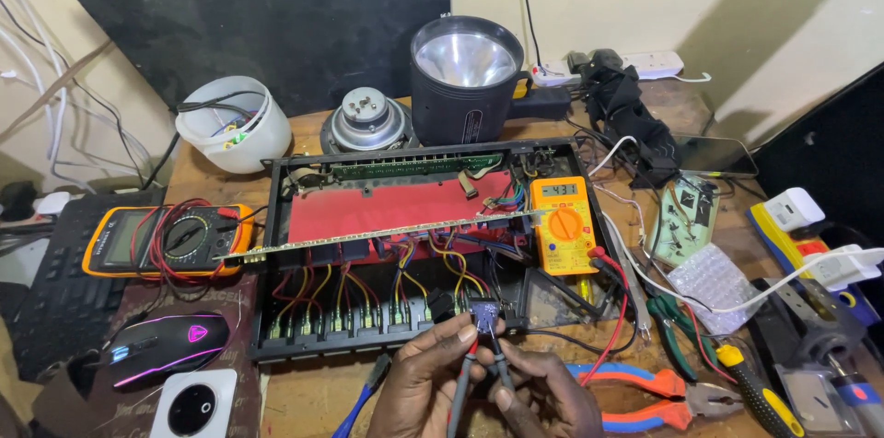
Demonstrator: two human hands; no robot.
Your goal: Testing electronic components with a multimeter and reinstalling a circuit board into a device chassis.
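Both hands sit at the near edge of the desk [304,401]. The left hand [425,381] and right hand [543,397] each pinch a probe [460,383] onto the small connector [484,316] by the open chassis [405,245], within sight of the yellow multimeter [564,224] and its display.

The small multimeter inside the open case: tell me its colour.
Yellow body with an orange dial, seen in the head view, the small multimeter.
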